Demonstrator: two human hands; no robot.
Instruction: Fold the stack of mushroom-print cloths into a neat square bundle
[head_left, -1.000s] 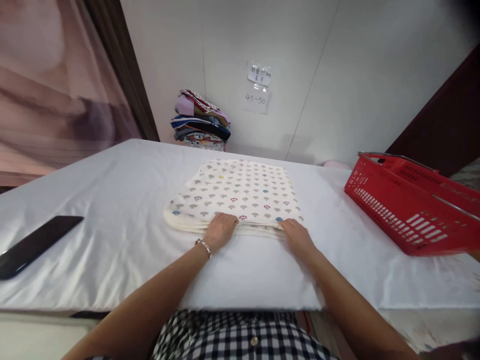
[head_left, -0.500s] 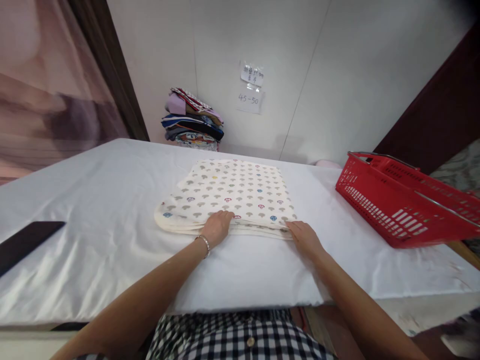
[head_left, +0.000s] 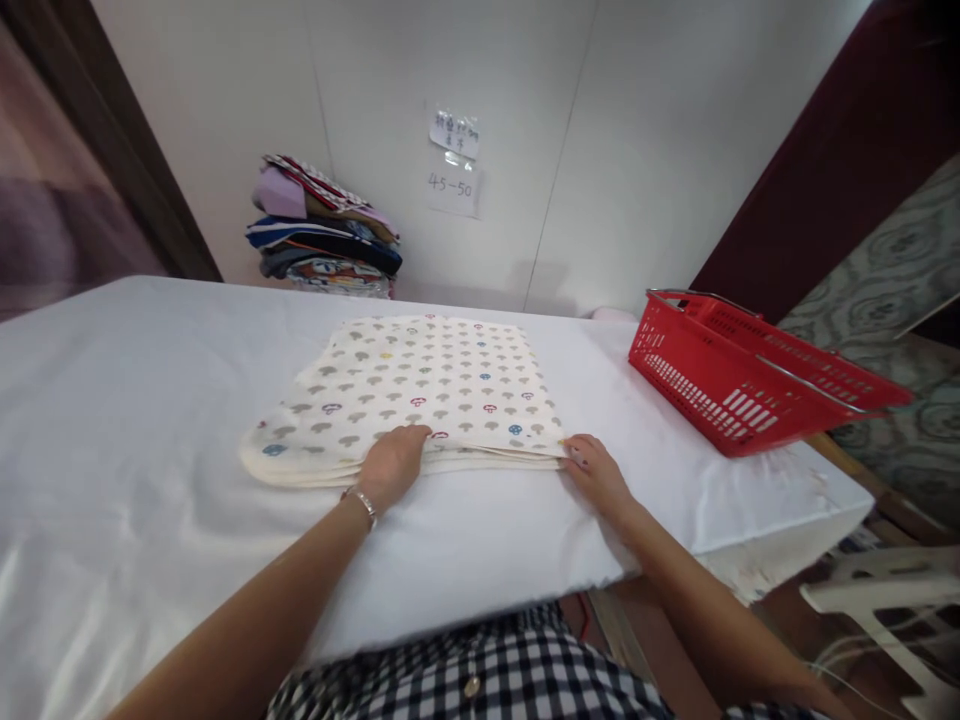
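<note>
A folded cream cloth with a small mushroom print (head_left: 420, 385) lies in several layers in the middle of the white-covered table (head_left: 135, 400). My left hand (head_left: 390, 465), a bracelet on its wrist, curls round the cloth's near edge with the thumb on top. My right hand (head_left: 596, 475) holds the near right corner of the same cloth, fingers closed on the layers.
A red plastic shopping basket (head_left: 742, 370) stands at the table's right end. A pile of folded clothes (head_left: 322, 235) leans against the back wall under paper notes (head_left: 454, 160). A white plastic chair (head_left: 892, 610) is on the floor at the lower right.
The view has swung to the right, so the dark phone at the left has left the frame and the chair has come in. Both hands stay on the cloth's near edge.
</note>
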